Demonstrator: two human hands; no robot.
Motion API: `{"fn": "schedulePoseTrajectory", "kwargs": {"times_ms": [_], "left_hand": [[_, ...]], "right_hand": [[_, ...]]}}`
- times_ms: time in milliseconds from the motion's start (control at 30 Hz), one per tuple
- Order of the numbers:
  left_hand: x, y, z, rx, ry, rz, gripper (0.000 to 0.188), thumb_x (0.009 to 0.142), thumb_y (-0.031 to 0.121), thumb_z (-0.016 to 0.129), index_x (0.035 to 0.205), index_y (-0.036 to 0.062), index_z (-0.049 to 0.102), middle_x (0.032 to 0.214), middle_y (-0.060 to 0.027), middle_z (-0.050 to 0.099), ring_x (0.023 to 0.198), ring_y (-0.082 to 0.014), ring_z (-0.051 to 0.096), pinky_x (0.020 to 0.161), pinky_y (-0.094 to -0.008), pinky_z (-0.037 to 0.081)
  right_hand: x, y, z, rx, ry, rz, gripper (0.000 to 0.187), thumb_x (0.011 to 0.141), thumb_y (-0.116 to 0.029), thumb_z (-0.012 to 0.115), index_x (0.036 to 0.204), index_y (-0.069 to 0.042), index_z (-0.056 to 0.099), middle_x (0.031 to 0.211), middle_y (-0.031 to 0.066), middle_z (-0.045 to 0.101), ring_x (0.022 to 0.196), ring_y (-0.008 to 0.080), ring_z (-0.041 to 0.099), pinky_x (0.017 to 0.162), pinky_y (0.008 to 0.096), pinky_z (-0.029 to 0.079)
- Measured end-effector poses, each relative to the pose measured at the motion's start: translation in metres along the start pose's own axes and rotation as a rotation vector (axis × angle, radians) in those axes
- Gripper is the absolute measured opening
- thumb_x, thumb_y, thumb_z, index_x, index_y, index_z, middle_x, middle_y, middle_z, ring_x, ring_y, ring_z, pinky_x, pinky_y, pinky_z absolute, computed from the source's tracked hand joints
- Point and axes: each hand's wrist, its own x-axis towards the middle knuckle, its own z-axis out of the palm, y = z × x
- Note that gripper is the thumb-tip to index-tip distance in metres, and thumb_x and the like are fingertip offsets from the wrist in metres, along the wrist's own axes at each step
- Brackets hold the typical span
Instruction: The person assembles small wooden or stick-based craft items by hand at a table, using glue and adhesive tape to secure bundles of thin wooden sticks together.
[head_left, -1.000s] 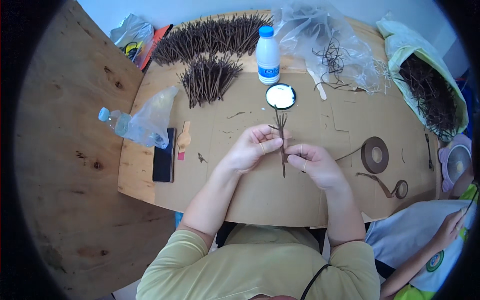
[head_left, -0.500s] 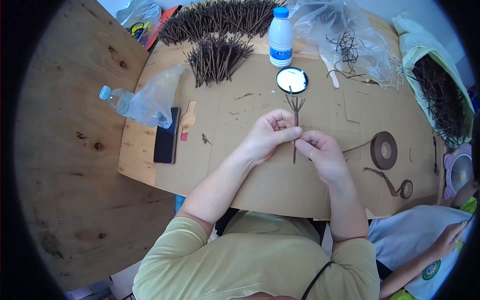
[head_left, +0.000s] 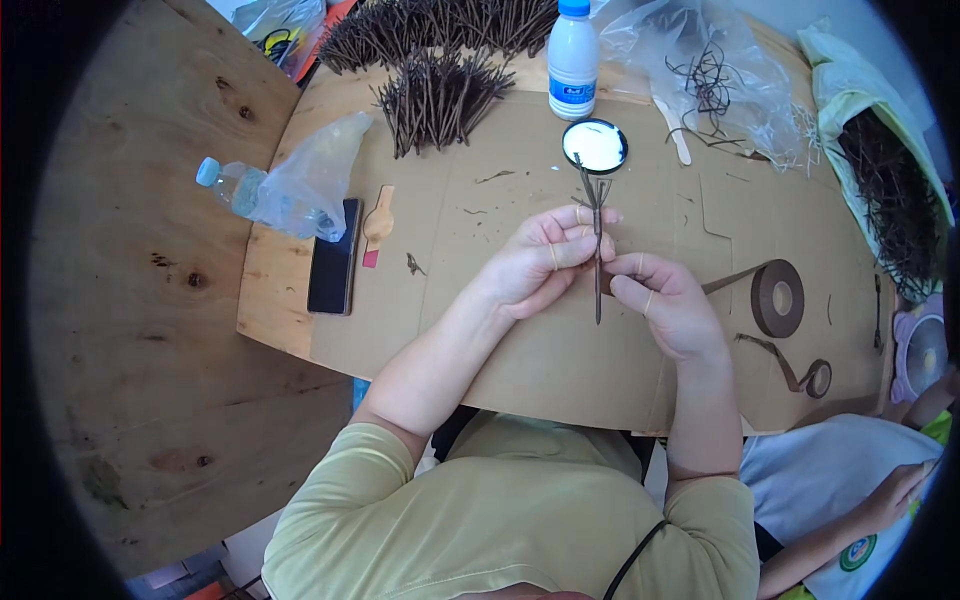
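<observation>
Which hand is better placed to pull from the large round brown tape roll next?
Likely the right hand: it's nearer the roll, whose flat strip runs toward it; the left hand holds the thin brown branching stem.

Knotty wood panel (head_left: pixel 150 300) fills left side. Light wooden table (head_left: pixel 275 300) beside it, outline lens-bent, mostly covered by brown cardboard (head_left: pixel 400 335). Pale bluish wall (head_left: pixel 868 58) beyond, upper right. Pale floor (head_left: pixel 252 548) patch, lower left. Lighting fairly even, shadows soft.
</observation>
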Motion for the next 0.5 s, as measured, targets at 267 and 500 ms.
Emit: {"fn": "schedulePoseTrajectory", "kwargs": {"times_ms": [267, 500], "left_hand": [[0.0, -0.007, -0.002, -0.161, -0.08, -0.006, 0.037, 0.081, 0.012, 0.061, 0.115, 0.006, 0.047, 0.088, -0.0033, 0.056, 0.086, -0.0141, 0.052, 0.074, -0.0249, 0.043], [0.002, -0.002, 0.009, 0.052, 0.105, 0.007, 0.036, 0.081, 0.013, 0.061, 0.114, 0.0056, 0.047, 0.094, -0.005, 0.056, 0.088, -0.0141, 0.053, 0.074, -0.0268, 0.044]], "right_hand": [[0.005, 0.008, -0.002, 0.179, -0.157, 0.043, 0.016, 0.085, -0.01, 0.053, 0.096, 0.0, 0.059, 0.089, 0.0, 0.058, 0.078, 0.0051, 0.047, 0.07, 0.0196, 0.038], [0.006, 0.011, 0.0, 0.035, 0.053, -0.02, 0.015, 0.084, -0.011, 0.055, 0.093, 0.0, 0.058, 0.085, -0.0003, 0.057, 0.073, 0.0041, 0.046, 0.065, 0.0181, 0.036]]}}
